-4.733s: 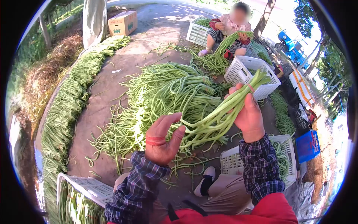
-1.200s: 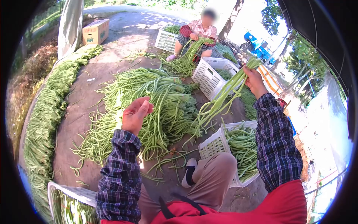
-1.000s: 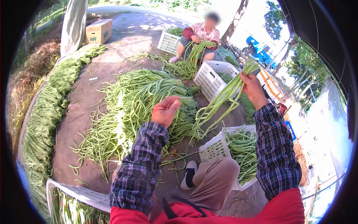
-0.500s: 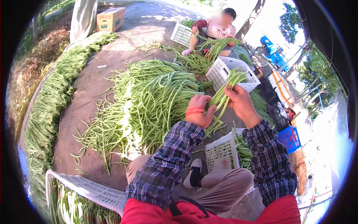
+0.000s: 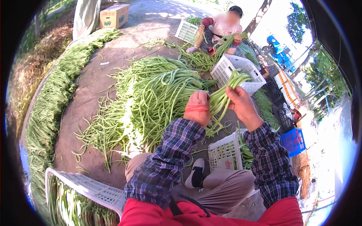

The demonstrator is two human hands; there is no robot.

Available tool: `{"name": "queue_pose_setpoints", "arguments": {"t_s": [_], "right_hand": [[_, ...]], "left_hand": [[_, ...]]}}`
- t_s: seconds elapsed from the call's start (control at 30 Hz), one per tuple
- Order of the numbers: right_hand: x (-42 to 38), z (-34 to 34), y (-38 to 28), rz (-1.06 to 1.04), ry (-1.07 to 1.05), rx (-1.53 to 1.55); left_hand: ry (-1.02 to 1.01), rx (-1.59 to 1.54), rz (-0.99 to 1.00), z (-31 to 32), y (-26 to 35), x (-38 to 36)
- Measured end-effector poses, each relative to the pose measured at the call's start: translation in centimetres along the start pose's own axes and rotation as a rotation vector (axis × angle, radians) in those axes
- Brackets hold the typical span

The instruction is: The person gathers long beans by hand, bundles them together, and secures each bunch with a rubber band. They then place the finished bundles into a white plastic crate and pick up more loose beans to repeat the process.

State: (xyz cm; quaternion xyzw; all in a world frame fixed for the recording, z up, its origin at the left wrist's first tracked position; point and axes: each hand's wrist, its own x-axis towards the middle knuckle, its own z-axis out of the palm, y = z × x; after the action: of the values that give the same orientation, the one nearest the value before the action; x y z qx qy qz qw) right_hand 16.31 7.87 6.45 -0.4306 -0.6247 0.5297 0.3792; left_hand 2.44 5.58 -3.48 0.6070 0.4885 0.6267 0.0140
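A bunch of long green beans is in my right hand, whose thumb and fingers close around its upper part; the bean ends fan out above the grip and the rest hangs down to the left. My left hand, with red bands around it, is at the right edge of a big heap of long beans, just left of the bunch. Its back faces me and its fingers curl downward, so their tips and whatever they grip are hidden.
White crates stand ahead, by my knee and at lower left, the last filled with bundled beans. A long row of beans lines the left side. Another person sits ahead handling beans. A blue crate stands right.
My left hand has turned its back up and its thumb has left the bunch. My right hand keeps hold of the beans. The person ahead has raised their beans and hand.
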Motion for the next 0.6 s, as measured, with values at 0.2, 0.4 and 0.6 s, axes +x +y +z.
{"name": "queue_pose_setpoints", "arguments": {"t_s": [0.2, 0.4, 0.6], "right_hand": [[-0.1, 0.5, 1.6, -0.144, -0.057, 0.001], [0.0, 3.1, 4.3, -0.166, 0.049, 0.443], [1.4, 3.2, 3.3, -0.157, 0.263, 0.412]], "left_hand": [[-0.421, -0.491, -0.347, -2.8, 1.2, 1.2], [-0.481, -0.798, -0.408, -2.1, 2.0, 0.0], [-0.511, -0.596, -0.457, -2.4, 2.3, 0.1]]}}
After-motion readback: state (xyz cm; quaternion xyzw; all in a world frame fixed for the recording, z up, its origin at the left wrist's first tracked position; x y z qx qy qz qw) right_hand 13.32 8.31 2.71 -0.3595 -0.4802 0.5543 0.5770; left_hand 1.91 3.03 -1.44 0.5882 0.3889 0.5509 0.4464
